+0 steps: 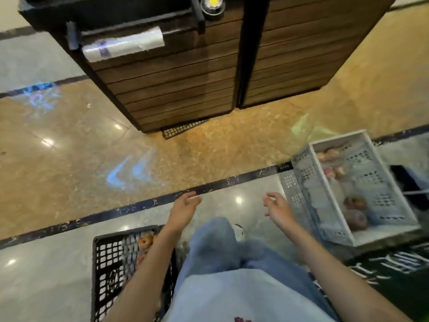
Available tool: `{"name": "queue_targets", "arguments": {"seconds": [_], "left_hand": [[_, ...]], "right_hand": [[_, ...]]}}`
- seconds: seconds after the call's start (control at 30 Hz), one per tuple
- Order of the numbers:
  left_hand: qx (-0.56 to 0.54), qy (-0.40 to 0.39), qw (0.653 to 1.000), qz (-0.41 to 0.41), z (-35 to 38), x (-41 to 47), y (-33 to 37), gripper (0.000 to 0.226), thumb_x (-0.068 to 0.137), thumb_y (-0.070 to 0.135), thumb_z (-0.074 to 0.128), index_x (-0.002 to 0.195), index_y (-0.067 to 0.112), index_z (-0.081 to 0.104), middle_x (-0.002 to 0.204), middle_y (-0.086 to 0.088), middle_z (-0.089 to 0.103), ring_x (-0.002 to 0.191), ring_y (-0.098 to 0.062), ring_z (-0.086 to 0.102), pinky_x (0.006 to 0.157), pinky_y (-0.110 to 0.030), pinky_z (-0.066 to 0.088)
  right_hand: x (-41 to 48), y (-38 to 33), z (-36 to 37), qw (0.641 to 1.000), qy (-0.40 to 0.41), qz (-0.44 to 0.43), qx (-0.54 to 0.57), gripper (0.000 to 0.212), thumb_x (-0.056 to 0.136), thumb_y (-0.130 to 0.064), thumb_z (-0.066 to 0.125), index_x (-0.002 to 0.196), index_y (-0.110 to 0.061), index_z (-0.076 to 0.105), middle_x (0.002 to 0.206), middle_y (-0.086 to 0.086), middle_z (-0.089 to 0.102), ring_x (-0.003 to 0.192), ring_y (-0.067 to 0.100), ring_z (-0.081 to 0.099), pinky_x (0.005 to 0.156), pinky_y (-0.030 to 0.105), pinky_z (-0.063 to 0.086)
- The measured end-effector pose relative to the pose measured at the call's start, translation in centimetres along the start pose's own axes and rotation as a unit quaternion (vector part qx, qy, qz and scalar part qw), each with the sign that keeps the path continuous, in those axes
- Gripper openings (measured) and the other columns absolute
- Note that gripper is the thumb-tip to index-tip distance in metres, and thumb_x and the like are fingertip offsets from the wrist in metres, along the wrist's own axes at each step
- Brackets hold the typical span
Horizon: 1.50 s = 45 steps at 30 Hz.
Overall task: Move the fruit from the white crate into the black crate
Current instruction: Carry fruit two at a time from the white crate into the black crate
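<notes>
two crates: white crate point(343, 191) at right, long axis running up-frame, about five blurred fruit point(355, 219); black crate point(102, 270) lower left. left hand point(184, 212) and right hand point(277, 209) open, empty.

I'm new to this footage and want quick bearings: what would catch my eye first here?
Two bare hands, the left hand and right hand, reach forward, open and empty, above the glossy tiled floor. On the right sits a white perforated plastic crate with a few pieces of reddish fruit; at bottom left a black lattice plastic crate shows an orange-red fruit. A slatted wooden stand fills the top.
</notes>
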State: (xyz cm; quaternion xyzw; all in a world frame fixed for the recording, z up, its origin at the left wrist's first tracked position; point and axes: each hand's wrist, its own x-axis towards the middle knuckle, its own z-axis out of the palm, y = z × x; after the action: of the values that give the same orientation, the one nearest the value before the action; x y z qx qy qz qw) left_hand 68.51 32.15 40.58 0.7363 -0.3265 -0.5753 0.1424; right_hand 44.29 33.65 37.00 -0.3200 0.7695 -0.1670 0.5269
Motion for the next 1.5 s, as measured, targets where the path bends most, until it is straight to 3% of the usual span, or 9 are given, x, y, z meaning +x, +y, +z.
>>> {"name": "queue_targets", "arguments": {"seconds": [0.13, 0.3, 0.47, 0.6, 0.87, 1.0, 1.23, 1.37, 1.5], "left_hand": [[0.048, -0.023, 0.999, -0.007, 2.4, 2.1, 2.4, 0.04, 0.095, 0.026, 0.053, 0.131, 0.01, 0.051, 0.129, -0.01, 0.056, 0.105, -0.027, 0.058, 0.091, -0.036, 0.04], [0.098, -0.044, 0.994, -0.013, 5.3, 5.9, 7.3, 0.036, 0.094, 0.026, 0.056, 0.125, 0.009, 0.054, 0.112, -0.01, 0.063, 0.096, -0.023, 0.057, 0.087, -0.036, 0.043], [0.171, -0.1, 0.98, 0.023, 9.6, 11.1, 15.7, 0.022, 0.095, 0.021, 0.052, 0.113, 0.01, 0.059, 0.101, -0.007, 0.064, 0.093, -0.023, 0.059, 0.077, -0.03, 0.044], [0.242, -0.158, 0.955, 0.063, 15.0, 14.1, 23.3, 0.041, 0.095, 0.029, 0.051, 0.132, 0.013, 0.049, 0.129, -0.007, 0.055, 0.117, -0.025, 0.053, 0.09, -0.03, 0.038], [0.35, -0.267, 0.884, 0.154, 27.6, 16.0, 33.8, 0.037, 0.094, 0.032, 0.052, 0.128, 0.016, 0.052, 0.112, -0.001, 0.056, 0.1, -0.018, 0.054, 0.083, -0.029, 0.036], [0.379, -0.287, 0.864, 0.164, 31.8, 15.9, 35.2, 0.039, 0.094, 0.033, 0.053, 0.129, 0.016, 0.052, 0.115, -0.001, 0.057, 0.102, -0.019, 0.055, 0.082, -0.029, 0.036], [0.395, -0.278, 0.867, 0.127, 37.7, 14.9, 34.1, 0.038, 0.095, 0.026, 0.052, 0.131, 0.011, 0.05, 0.13, -0.008, 0.054, 0.101, -0.019, 0.053, 0.081, -0.029, 0.036], [0.4, -0.265, 0.871, 0.104, 42.0, 14.4, 33.2, 0.038, 0.095, 0.023, 0.052, 0.13, 0.009, 0.05, 0.125, -0.011, 0.057, 0.097, -0.02, 0.054, 0.071, -0.027, 0.039], [0.415, -0.262, 0.866, 0.097, 47.9, 14.4, 32.2, 0.037, 0.095, 0.021, 0.054, 0.129, 0.007, 0.052, 0.125, -0.011, 0.059, 0.106, -0.024, 0.058, 0.076, -0.026, 0.04]], "right_hand": [[2.2, 0.1, -3.8, 0.996, 0.053, 0.017, 0.072, 0.025, 0.096, -0.03, 0.044, 0.118, -0.019, 0.049, 0.103, 0.01, 0.059, 0.082, 0.024, 0.058, 0.078, 0.036, 0.044], [5.8, -0.6, -7.6, 0.983, 0.107, 0.049, 0.139, 0.03, 0.096, -0.031, 0.044, 0.121, -0.015, 0.048, 0.092, 0.003, 0.057, 0.075, 0.019, 0.058, 0.086, 0.043, 0.047], [9.1, -1.9, -11.6, 0.963, 0.151, 0.09, 0.206, 0.036, 0.097, -0.035, 0.042, 0.127, -0.014, 0.045, 0.11, 0.006, 0.056, 0.085, 0.022, 0.06, 0.087, 0.041, 0.045], [10.5, -2.0, -14.2, 0.926, 0.216, 0.124, 0.285, 0.034, 0.096, -0.03, 0.047, 0.125, -0.011, 0.048, 0.112, 0.014, 0.059, 0.083, 0.02, 0.058, 0.082, 0.041, 0.048], [10.7, 1.0, -17.9, 0.828, 0.326, 0.214, 0.402, 0.011, 0.096, -0.028, 0.048, 0.103, -0.02, 0.049, 0.106, 0.015, 0.061, 0.085, 0.028, 0.057, 0.069, 0.034, 0.048], [10.6, 2.6, -19.6, 0.808, 0.337, 0.224, 0.428, 0.014, 0.098, -0.031, 0.044, 0.106, -0.021, 0.049, 0.101, 0.007, 0.06, 0.088, 0.028, 0.059, 0.083, 0.041, 0.048], [12.0, 7.1, -25.5, 0.79, 0.329, 0.255, 0.451, 0.01, 0.097, -0.028, 0.045, 0.101, -0.021, 0.051, 0.096, 0.01, 0.061, 0.083, 0.026, 0.059, 0.081, 0.039, 0.049], [13.0, 10.3, -30.6, 0.795, 0.313, 0.264, 0.448, 0.017, 0.096, -0.03, 0.047, 0.105, -0.017, 0.052, 0.102, 0.01, 0.061, 0.086, 0.027, 0.06, 0.065, 0.029, 0.048], [15.3, 15.3, -35.0, 0.812, 0.303, 0.275, 0.417, 0.026, 0.095, -0.034, 0.048, 0.114, -0.017, 0.052, 0.117, 0.014, 0.061, 0.1, 0.033, 0.06, 0.091, 0.049, 0.049]]}}
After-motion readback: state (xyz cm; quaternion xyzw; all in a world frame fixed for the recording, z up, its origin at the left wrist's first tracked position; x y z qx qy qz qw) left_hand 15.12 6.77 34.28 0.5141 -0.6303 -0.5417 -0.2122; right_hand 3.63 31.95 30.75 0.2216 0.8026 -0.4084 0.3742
